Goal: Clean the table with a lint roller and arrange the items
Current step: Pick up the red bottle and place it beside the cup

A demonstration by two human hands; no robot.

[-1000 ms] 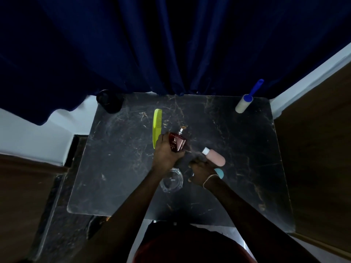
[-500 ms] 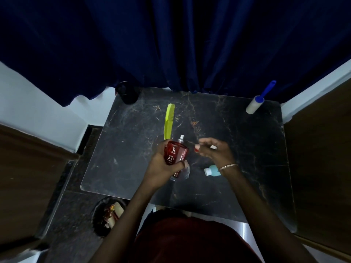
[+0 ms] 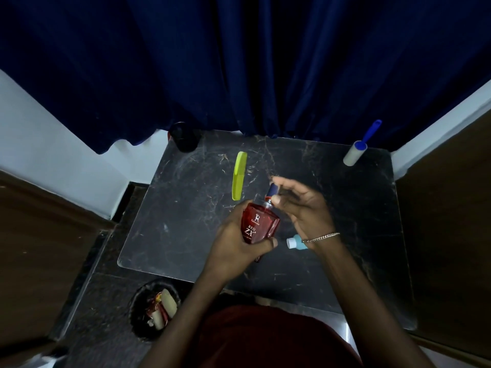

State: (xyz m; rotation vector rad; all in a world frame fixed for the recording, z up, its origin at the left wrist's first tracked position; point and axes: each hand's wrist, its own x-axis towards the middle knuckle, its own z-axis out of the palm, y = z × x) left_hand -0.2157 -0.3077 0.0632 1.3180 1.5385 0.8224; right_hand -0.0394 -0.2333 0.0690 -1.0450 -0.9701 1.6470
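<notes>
1. Dark blue curtains (image 3: 239, 62) are hung behind a black marble-patterned table (image 3: 358, 221), which is marked with pale scratches and specks.
2. A red perfume bottle (image 3: 259, 224) is held above the table's middle by the left hand (image 3: 236, 240), whose fingers are wrapped round the body, with the thumb pressed at its lower edge.
3. The label is turned up to the camera, and "RED ZX" can be read on it.
4. A small dark blue cap (image 3: 271, 190) is seen at the bottle's neck, pinched between the thumb and fingertips of the right hand (image 3: 305, 208); whether it is fully seated cannot be told.
5. The remaining right fingers are spread loosely apart, and a chain bracelet (image 3: 322, 237) is worn on that wrist.
6. A light blue bottle (image 3: 296, 242) with a white cap is lain on the table under the right wrist and is partly hidden by it.
7. A yellow-green comb (image 3: 238, 176) is laid flat left of the hands, its length pointed away from the person.
8. The lint roller (image 3: 357, 151), white with a blue handle, is left at the far right corner, well apart from both hands.
9. A black cup (image 3: 183, 136) is set at the far left corner.
10. A round bin (image 3: 155, 309) with wrappers inside is seen on the floor, below the table's near left edge.
</notes>
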